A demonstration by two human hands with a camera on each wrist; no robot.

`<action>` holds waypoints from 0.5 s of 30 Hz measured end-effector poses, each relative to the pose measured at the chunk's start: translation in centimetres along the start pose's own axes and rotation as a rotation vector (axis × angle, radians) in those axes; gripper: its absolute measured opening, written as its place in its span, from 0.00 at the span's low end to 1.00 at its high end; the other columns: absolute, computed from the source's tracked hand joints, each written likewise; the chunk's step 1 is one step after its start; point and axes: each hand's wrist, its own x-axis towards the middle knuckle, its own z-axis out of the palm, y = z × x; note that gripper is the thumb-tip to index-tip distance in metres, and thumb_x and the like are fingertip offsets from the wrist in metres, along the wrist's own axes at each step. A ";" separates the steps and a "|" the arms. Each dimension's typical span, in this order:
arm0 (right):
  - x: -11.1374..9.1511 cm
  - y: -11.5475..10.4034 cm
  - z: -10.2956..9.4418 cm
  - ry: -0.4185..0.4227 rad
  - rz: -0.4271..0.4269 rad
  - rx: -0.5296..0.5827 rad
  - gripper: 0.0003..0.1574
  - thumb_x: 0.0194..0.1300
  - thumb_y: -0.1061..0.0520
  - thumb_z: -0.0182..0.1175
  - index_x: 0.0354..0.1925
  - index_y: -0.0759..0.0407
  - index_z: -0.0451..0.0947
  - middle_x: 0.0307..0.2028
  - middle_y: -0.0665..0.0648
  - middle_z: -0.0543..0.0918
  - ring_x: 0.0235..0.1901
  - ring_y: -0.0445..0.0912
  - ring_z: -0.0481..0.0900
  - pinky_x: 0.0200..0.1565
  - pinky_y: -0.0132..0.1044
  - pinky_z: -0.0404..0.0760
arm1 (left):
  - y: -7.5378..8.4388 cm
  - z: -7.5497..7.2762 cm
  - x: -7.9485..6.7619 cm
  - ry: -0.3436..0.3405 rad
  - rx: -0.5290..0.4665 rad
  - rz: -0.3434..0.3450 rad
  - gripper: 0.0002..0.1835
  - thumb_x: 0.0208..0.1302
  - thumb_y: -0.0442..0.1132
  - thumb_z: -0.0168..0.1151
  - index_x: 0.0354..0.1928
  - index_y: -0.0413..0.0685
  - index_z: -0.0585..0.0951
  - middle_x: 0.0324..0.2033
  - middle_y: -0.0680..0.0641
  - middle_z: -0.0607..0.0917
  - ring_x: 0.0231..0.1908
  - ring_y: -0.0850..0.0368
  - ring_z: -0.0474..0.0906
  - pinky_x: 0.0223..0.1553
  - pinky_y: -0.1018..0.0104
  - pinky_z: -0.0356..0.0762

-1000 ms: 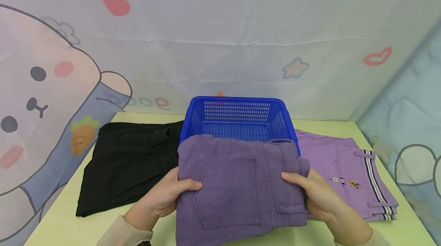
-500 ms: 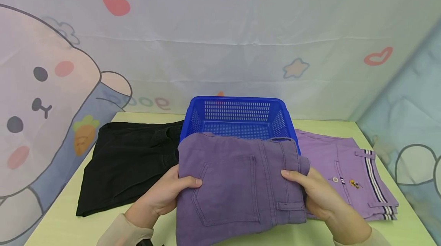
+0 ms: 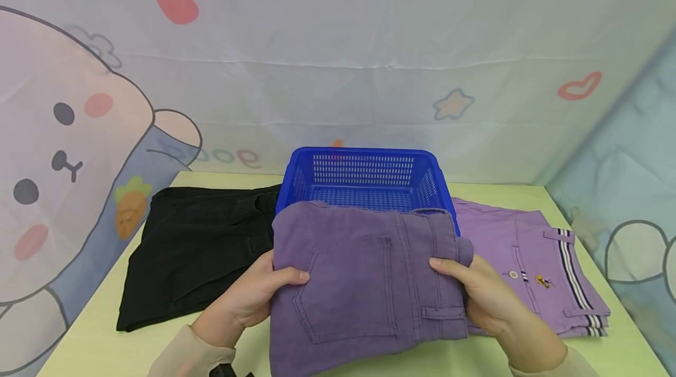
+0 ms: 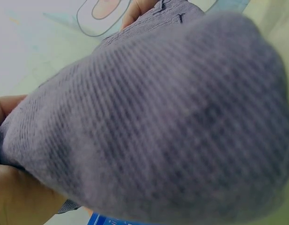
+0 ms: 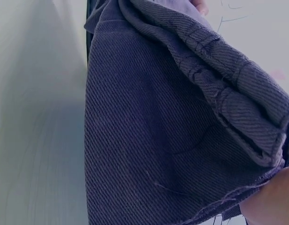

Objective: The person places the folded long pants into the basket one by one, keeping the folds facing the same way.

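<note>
head: held trousers (image 3: 354, 289) above table (image 3: 100, 350), printed backdrop (image 3: 338, 42)

Soft even light, left wrist view blurred (the cloth (image 4: 163, 122) especially), right one bluish

- My feed gives me folded purple denim trousers (image 3: 348, 289), diagonally ribbed
- Folded lilac trousers (image 3: 493, 240), dark-and-white striped waistband (image 3: 577, 271)
- Folded black trousers (image 3: 203, 253)
- Rectangular blue plastic basket (image 3: 364, 155)

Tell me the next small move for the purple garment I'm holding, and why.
Perhaps raise the purple garment slightly and ease it forward over the blue basket: your left fingers and right fingers grip its sides, and in the head view it hides the basket's near edge.
</note>
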 end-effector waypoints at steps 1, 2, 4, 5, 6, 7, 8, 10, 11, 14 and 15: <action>0.0 0.0 0.0 -0.003 -0.003 0.002 0.13 0.72 0.60 0.46 0.53 0.53 0.68 0.44 0.52 0.84 0.44 0.48 0.83 0.47 0.46 0.81 | 0.0 0.0 0.0 0.000 -0.001 0.001 0.26 0.60 0.31 0.56 0.59 0.39 0.61 0.47 0.46 0.79 0.46 0.53 0.80 0.48 0.58 0.79; 0.1 0.0 0.0 -0.005 -0.007 0.003 0.13 0.72 0.60 0.46 0.53 0.54 0.69 0.44 0.52 0.84 0.44 0.48 0.83 0.47 0.46 0.81 | 0.0 0.0 0.0 0.000 -0.003 0.002 0.26 0.60 0.31 0.56 0.59 0.39 0.61 0.47 0.46 0.79 0.46 0.53 0.81 0.48 0.58 0.79; 0.1 0.0 0.0 -0.008 -0.010 0.004 0.13 0.72 0.60 0.46 0.53 0.54 0.69 0.44 0.52 0.84 0.44 0.48 0.83 0.47 0.46 0.81 | 0.1 0.0 0.0 0.003 -0.005 0.000 0.26 0.60 0.31 0.56 0.59 0.39 0.61 0.47 0.46 0.79 0.45 0.53 0.81 0.48 0.58 0.79; 0.1 0.0 0.0 -0.009 -0.011 0.005 0.13 0.72 0.60 0.46 0.53 0.54 0.69 0.44 0.52 0.84 0.44 0.48 0.83 0.47 0.45 0.81 | 0.1 0.0 0.0 0.002 -0.003 0.003 0.26 0.60 0.31 0.55 0.59 0.39 0.61 0.47 0.46 0.79 0.45 0.53 0.81 0.48 0.58 0.79; 0.1 0.0 0.0 -0.008 -0.010 0.006 0.13 0.72 0.60 0.46 0.53 0.54 0.69 0.44 0.52 0.84 0.43 0.48 0.83 0.47 0.45 0.81 | 0.1 0.0 0.0 0.001 0.000 0.006 0.25 0.60 0.31 0.55 0.59 0.39 0.61 0.47 0.46 0.79 0.45 0.53 0.81 0.48 0.58 0.79; 0.2 0.0 0.0 -0.009 -0.010 0.007 0.13 0.72 0.60 0.45 0.52 0.54 0.69 0.43 0.52 0.84 0.43 0.48 0.83 0.46 0.45 0.81 | 0.1 0.0 0.0 0.002 0.001 0.006 0.25 0.60 0.31 0.55 0.59 0.39 0.61 0.47 0.46 0.79 0.45 0.54 0.80 0.48 0.58 0.78; 0.2 0.0 0.0 -0.007 -0.010 0.007 0.13 0.72 0.60 0.45 0.52 0.54 0.69 0.43 0.52 0.84 0.43 0.48 0.83 0.46 0.45 0.81 | 0.1 0.0 0.1 0.002 0.002 0.005 0.25 0.60 0.31 0.55 0.58 0.39 0.61 0.47 0.46 0.79 0.45 0.54 0.80 0.48 0.59 0.78; 0.2 0.0 0.0 -0.002 -0.008 0.009 0.13 0.72 0.60 0.45 0.52 0.54 0.69 0.43 0.52 0.84 0.43 0.47 0.84 0.46 0.45 0.81 | 0.2 0.0 0.1 0.003 0.005 0.005 0.25 0.60 0.31 0.55 0.58 0.39 0.61 0.47 0.46 0.79 0.45 0.54 0.80 0.48 0.59 0.78; 0.2 0.0 0.0 -0.001 -0.007 0.012 0.13 0.72 0.60 0.46 0.52 0.54 0.69 0.43 0.52 0.84 0.43 0.47 0.84 0.46 0.45 0.81 | 0.2 0.0 0.1 0.003 0.007 0.006 0.25 0.60 0.31 0.55 0.58 0.39 0.61 0.47 0.46 0.79 0.45 0.54 0.80 0.48 0.59 0.78; 0.2 0.0 0.0 0.010 -0.003 0.014 0.12 0.72 0.60 0.46 0.52 0.54 0.69 0.42 0.51 0.84 0.42 0.47 0.84 0.46 0.45 0.81 | 0.2 0.1 0.1 0.006 0.003 0.005 0.25 0.60 0.31 0.56 0.58 0.39 0.61 0.47 0.46 0.79 0.45 0.53 0.80 0.48 0.59 0.78; 0.2 -0.1 0.0 0.017 0.000 0.014 0.12 0.72 0.60 0.46 0.52 0.54 0.69 0.42 0.51 0.84 0.42 0.47 0.84 0.46 0.44 0.81 | 0.2 0.1 0.2 0.005 0.003 0.007 0.25 0.60 0.31 0.56 0.58 0.39 0.61 0.47 0.46 0.79 0.45 0.53 0.80 0.48 0.59 0.78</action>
